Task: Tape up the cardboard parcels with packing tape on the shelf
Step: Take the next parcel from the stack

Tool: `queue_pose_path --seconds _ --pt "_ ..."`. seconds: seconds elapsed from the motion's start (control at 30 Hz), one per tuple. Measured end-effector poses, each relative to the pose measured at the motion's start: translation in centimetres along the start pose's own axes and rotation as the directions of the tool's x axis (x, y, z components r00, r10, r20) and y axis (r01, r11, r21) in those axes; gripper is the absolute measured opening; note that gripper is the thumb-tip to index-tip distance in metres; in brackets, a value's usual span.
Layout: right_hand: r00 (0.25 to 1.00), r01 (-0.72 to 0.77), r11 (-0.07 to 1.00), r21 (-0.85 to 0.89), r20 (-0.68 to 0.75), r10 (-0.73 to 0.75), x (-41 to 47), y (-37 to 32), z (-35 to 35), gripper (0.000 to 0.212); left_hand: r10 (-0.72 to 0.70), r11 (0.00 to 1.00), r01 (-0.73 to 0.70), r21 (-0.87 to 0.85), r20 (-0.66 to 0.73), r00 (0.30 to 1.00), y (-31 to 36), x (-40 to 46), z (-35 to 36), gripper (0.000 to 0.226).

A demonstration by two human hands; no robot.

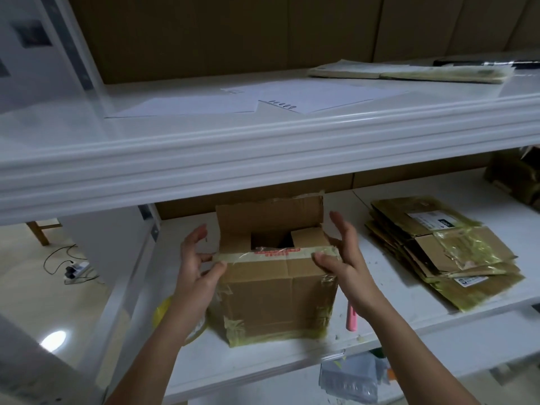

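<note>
A brown cardboard parcel (274, 299) stands on the white lower shelf (409, 311), its top partly open with the far flap upright. Old yellowish tape covers its edges. My left hand (195, 267) grips the near top left corner, thumb on the front flap. My right hand (342, 258) grips the near top right corner, fingers spread along the side. A yellow tape roll (163, 312) lies behind my left forearm, mostly hidden.
A pink cutter (350, 318) lies right of the parcel. A stack of flattened taped cartons (444, 252) sits further right. The upper shelf (263, 150) overhangs close above, carrying white papers (292, 100) and flat cartons (409, 73). Cables lie on the floor at left.
</note>
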State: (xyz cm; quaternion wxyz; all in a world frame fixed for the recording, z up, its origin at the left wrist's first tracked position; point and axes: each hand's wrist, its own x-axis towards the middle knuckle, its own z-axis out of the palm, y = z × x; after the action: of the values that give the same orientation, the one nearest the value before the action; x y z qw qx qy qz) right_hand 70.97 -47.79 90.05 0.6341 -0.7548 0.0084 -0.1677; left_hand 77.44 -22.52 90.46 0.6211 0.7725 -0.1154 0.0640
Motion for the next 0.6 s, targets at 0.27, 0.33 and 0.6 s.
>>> queue_pose_path --seconds 0.27,0.33,0.6 --pt "0.994 -0.027 0.998 -0.065 0.101 0.033 1.7 -1.7 -1.4 0.094 0.013 0.998 -0.025 0.058 0.204 0.979 0.7 1.7 -1.2 0.088" --pt "0.998 0.023 0.995 -0.099 0.062 -0.016 1.2 -1.1 -1.1 0.060 0.028 0.999 -0.035 0.032 0.186 0.982 0.3 1.1 -1.3 0.062" --pt "0.996 -0.059 0.998 0.011 0.070 0.058 -0.7 0.6 -0.3 0.035 -0.107 0.980 0.142 -0.142 0.231 0.967 -1.1 -0.3 -0.7 0.032"
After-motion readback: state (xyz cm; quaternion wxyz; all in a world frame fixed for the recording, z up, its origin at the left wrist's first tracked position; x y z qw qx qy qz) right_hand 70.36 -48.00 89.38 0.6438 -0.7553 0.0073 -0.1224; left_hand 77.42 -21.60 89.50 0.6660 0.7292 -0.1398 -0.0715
